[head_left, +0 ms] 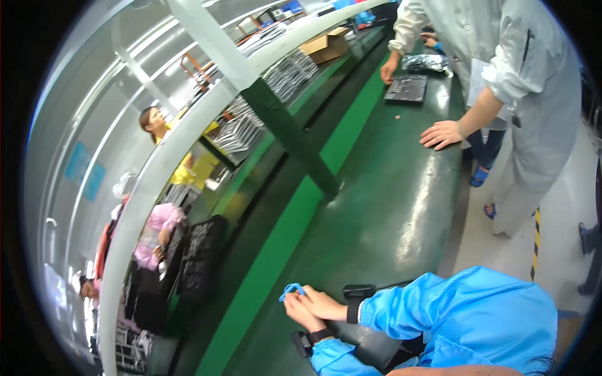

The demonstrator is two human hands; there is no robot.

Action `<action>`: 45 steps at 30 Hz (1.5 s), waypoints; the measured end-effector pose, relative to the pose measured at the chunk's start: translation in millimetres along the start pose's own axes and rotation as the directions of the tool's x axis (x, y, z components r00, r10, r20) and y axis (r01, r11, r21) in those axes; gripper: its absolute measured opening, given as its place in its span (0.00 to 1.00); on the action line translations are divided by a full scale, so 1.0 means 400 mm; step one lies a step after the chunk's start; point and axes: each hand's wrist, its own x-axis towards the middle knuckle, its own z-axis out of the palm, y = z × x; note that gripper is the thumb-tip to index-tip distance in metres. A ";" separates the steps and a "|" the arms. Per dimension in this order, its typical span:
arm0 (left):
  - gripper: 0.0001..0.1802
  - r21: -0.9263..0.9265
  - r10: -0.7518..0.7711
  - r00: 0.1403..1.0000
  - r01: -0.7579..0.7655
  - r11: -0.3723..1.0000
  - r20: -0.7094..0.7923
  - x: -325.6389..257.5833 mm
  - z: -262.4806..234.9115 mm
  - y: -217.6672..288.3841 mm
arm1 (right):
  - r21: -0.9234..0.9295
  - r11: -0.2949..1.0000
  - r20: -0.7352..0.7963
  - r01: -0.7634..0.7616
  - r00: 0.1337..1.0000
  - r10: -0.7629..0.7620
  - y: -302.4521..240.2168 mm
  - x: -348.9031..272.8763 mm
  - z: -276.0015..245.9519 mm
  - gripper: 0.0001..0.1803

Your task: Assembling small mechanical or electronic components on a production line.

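Apparently, a thin blue loop (290, 289) is pinched between the pressed-together left hand (302, 315) and right hand (325, 305); it could be dropped if either grip were loosened.

Bright, fairly even indoor light comes from overhead, with white strip lights (153, 36) showing at the upper left. Long pale streaks of glare lie along the glossy green tabletop (370, 213), mostly toward its right edge. The fisheye lens bows the pale rail (145, 182) strongly and fades to black at the corners; distant detail at far left looks soft
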 end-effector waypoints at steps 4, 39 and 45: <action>0.16 -0.145 -0.011 1.000 0.008 0.989 -0.020 -0.014 0.013 0.019 | 0.012 1.000 0.065 0.024 0.998 -0.025 -0.008 0.011 -0.017 0.15; 0.26 -0.283 -0.035 0.933 0.145 0.948 0.359 -0.031 0.044 0.054 | 0.304 0.952 -0.159 0.035 0.987 0.014 0.009 0.125 -0.039 0.20; 0.24 -0.249 -0.023 0.880 0.159 0.955 0.474 -0.003 -0.004 0.040 | 0.603 0.797 -0.127 -0.037 0.982 0.142 -0.009 0.139 -0.055 0.14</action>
